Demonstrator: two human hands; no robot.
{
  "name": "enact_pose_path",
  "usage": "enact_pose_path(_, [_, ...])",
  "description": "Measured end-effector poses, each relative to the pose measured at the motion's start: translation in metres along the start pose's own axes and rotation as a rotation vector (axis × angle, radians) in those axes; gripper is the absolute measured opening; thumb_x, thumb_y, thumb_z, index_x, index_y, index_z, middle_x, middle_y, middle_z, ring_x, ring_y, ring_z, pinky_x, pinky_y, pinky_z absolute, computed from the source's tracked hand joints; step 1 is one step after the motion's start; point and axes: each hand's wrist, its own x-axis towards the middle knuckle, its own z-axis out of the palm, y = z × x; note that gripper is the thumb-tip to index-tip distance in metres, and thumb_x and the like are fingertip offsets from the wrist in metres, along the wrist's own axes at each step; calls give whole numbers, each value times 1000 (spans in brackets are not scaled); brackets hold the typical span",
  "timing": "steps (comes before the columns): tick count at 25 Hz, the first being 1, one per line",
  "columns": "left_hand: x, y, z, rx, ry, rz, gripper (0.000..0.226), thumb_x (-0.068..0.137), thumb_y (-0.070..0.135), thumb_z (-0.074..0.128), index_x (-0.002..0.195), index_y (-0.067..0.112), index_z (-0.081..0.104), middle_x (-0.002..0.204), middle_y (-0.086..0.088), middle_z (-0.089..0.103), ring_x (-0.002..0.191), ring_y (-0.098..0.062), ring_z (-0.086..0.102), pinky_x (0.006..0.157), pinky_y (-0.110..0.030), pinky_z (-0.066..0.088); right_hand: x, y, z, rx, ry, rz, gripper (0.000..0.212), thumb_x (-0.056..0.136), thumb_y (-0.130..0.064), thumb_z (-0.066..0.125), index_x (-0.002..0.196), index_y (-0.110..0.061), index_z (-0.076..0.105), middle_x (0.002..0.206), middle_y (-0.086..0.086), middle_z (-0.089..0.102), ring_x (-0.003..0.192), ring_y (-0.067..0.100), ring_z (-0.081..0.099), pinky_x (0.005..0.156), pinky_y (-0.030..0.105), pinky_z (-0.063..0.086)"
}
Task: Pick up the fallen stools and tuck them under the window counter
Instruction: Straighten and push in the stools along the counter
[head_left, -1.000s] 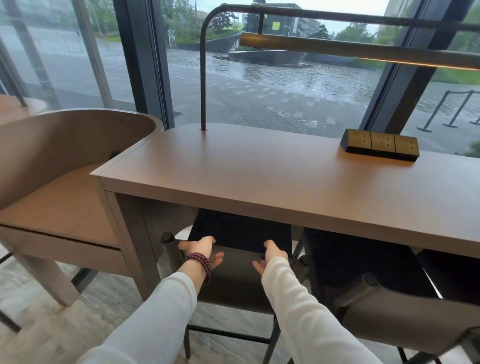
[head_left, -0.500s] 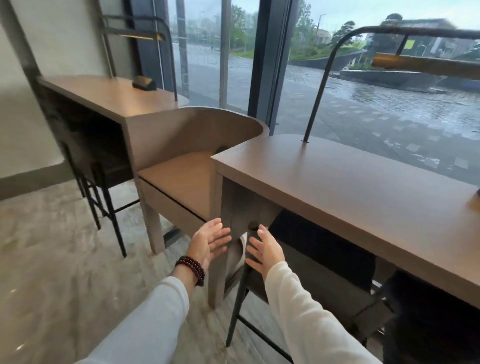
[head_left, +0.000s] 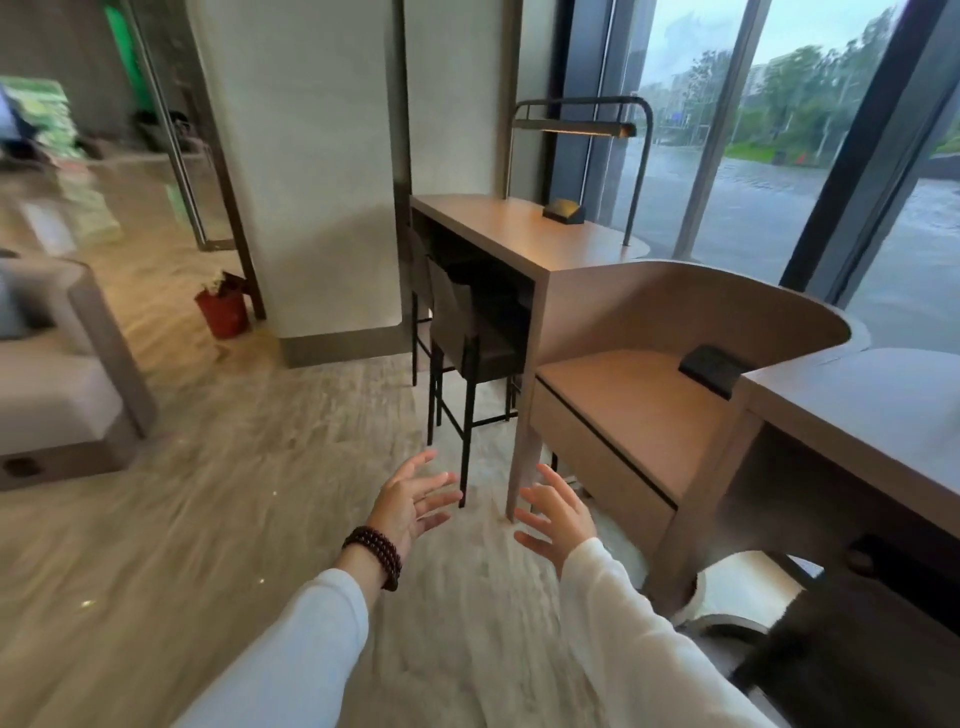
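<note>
My left hand (head_left: 413, 501) and my right hand (head_left: 558, 514) hover above the floor with fingers spread, holding nothing. Ahead of them a dark stool (head_left: 467, 338) with black legs stands upright, tucked under the far window counter (head_left: 498, 228). A second stool's legs show behind it. At the right edge the near window counter (head_left: 857, 410) stands, with a dark stool (head_left: 841, 644) partly visible beneath it at the bottom right. No fallen stool is in view.
A low curved wooden bench (head_left: 639, 410) joins the two counters. A desk lamp (head_left: 576, 124) and a socket box (head_left: 563, 210) sit on the far counter. A red bin (head_left: 222, 312) stands by the white pillar (head_left: 301, 171). A grey sofa (head_left: 57, 364) is at left.
My hands let go of the stool under the near counter and opened. My view swung left, bringing the far counter, its stools and the room into sight.
</note>
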Motion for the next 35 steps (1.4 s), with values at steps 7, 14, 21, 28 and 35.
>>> enact_pose_path(7, [38, 60, -113, -19, 63, 47, 41, 88, 9, 59, 123, 28, 49, 109, -12, 69, 93, -27, 68, 76, -37, 51, 64, 9, 126, 2, -60, 21, 42, 87, -18, 60, 125, -37, 54, 115, 3, 64, 101, 23, 64, 68, 35, 55])
enact_pose_path(14, [125, 97, -168, -43, 100, 62, 43, 86, 9, 60, 124, 26, 50, 108, -9, 71, 92, -26, 69, 76, -36, 51, 170, 2, 200, 12, -82, 42, 31, 90, -20, 58, 115, -39, 57, 105, 2, 68, 94, 21, 67, 61, 33, 55])
enact_pose_path(21, [271, 170, -192, -15, 83, 55, 51, 87, 10, 60, 132, 20, 41, 116, -12, 65, 95, -32, 67, 77, -39, 52, 314, -33, 279, 70, -86, 81, 43, 93, -21, 56, 134, -32, 48, 106, 4, 65, 95, 24, 65, 69, 38, 55])
enact_pose_path(28, [406, 228, -204, -16, 57, 54, 51, 87, 12, 60, 135, 15, 41, 113, -13, 66, 95, -30, 66, 80, -41, 51, 437, -64, 335, 60, -25, 88, 51, 89, -22, 62, 137, -28, 46, 102, 4, 68, 90, 22, 69, 62, 35, 56])
enact_pose_path(35, [559, 270, -226, 50, -78, 8, 53, 87, 16, 61, 135, 21, 40, 114, -11, 65, 97, -28, 66, 80, -40, 52, 557, -88, 389, 139, 111, 40, 55, 90, -26, 60, 141, -31, 40, 107, 5, 66, 94, 24, 67, 55, 31, 55])
